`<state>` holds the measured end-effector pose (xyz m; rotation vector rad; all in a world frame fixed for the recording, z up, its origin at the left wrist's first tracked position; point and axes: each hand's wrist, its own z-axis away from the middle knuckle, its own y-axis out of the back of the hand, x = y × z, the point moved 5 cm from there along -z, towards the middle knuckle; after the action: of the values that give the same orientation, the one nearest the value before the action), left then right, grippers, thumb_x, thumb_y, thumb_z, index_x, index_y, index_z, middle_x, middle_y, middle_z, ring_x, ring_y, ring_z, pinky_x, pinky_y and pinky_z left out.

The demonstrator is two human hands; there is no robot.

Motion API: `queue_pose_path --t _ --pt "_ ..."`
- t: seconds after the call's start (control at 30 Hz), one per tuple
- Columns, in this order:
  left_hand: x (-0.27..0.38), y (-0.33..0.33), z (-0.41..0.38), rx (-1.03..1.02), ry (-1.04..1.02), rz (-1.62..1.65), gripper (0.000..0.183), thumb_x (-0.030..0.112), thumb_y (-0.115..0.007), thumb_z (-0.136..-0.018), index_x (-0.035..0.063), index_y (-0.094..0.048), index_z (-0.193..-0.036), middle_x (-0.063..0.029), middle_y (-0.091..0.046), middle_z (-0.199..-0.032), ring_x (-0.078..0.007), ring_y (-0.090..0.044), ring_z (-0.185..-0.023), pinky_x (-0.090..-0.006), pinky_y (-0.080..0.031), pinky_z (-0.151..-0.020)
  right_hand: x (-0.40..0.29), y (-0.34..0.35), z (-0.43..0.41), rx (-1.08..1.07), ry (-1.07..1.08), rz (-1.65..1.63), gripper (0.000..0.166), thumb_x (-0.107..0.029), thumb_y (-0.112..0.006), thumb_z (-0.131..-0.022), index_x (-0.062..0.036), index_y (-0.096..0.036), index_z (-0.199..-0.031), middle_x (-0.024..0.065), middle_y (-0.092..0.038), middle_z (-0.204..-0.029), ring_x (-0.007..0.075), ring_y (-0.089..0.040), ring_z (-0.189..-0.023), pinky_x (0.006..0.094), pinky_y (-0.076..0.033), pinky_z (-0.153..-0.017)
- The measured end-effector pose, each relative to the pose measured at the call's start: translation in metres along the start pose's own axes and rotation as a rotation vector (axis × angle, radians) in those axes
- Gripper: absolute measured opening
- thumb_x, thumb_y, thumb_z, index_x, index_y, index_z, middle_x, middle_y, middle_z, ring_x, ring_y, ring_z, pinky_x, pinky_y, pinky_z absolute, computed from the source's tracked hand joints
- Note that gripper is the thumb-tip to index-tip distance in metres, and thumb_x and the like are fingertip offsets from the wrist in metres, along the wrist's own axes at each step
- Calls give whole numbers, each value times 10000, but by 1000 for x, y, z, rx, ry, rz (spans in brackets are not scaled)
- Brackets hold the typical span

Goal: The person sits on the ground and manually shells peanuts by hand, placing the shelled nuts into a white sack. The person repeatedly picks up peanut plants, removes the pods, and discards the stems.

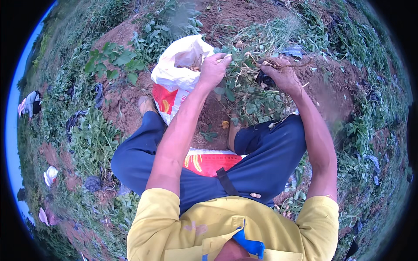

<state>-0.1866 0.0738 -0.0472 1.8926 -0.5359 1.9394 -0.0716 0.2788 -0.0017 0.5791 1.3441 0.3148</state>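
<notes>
My left hand (213, 69) is beside the rim of an open white woven sack (176, 53) with a red printed panel. Its fingertips pinch what looks like a pale peanut pod (225, 57). Inside the sack, some peanut pods (192, 68) show at the bottom of the opening. My right hand (281, 74) grips the root end of a bunch of uprooted peanut plants (251, 98), with pods hanging among the roots. Their leafy stems spread down towards my bent knee. A single peanut pod (255, 195) lies on my dark trousers.
I sit on another red-and-white sack (212, 161). Reddish soil (124, 98) and leafy plants (94, 140) surround me. Scraps of dark plastic film (75, 122) lie about. Far left, a person (32, 103) bends over, and a white bag (50, 175) stands in the field.
</notes>
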Motion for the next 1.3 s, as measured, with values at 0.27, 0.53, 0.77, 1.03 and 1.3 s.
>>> queue_pose_path --t 0.27,0.53,0.77,1.03,1.3 --pt "1 91 -34 122 -133 -918 288 298 -575 -905 33 -683 -939 -212 -686 -847 -376 -671 -858 -472 -504 -761 -6 28 21 172 56 -189 259 -171 -662 -884 -10 -677 -1086 43 -666 -930 94 -602 -862 278 -494 -761" --pt "-26 139 -57 -287 215 -1401 392 289 -647 -811 42 -697 -1111 -194 -683 -1119 -345 -659 -1038 -443 -505 -896 -15 13 25 -27 -26 -210 257 -147 -643 -901 -16 -679 -1119 53 -681 -988 114 -627 -900 270 -512 -801" --pt "24 19 -35 -304 321 -317 652 642 -596 -839 6 -697 -944 -98 -653 -780 -175 -651 -757 -314 -510 -597 -27 -7 16 -104 93 40 264 -145 -655 -898 -6 -676 -1121 117 -696 -1062 189 -643 -987 328 -499 -880" --pt "0 -1 -37 -174 318 148 252 275 -624 -951 43 -637 -1050 -43 -666 -886 -142 -645 -803 -304 -510 -702 -59 -18 23 -152 112 77 238 -143 -655 -906 -56 -689 -1125 89 -708 -924 149 -644 -843 315 -516 -763" --pt "1 12 -26 -41 309 737 252 268 -574 -987 28 -554 -1060 26 -472 -685 -86 -462 -572 -258 -399 -539 -52 -16 21 -170 53 -8 284 -195 -641 -897 -49 -675 -1138 123 -695 -1065 213 -645 -999 350 -498 -875"
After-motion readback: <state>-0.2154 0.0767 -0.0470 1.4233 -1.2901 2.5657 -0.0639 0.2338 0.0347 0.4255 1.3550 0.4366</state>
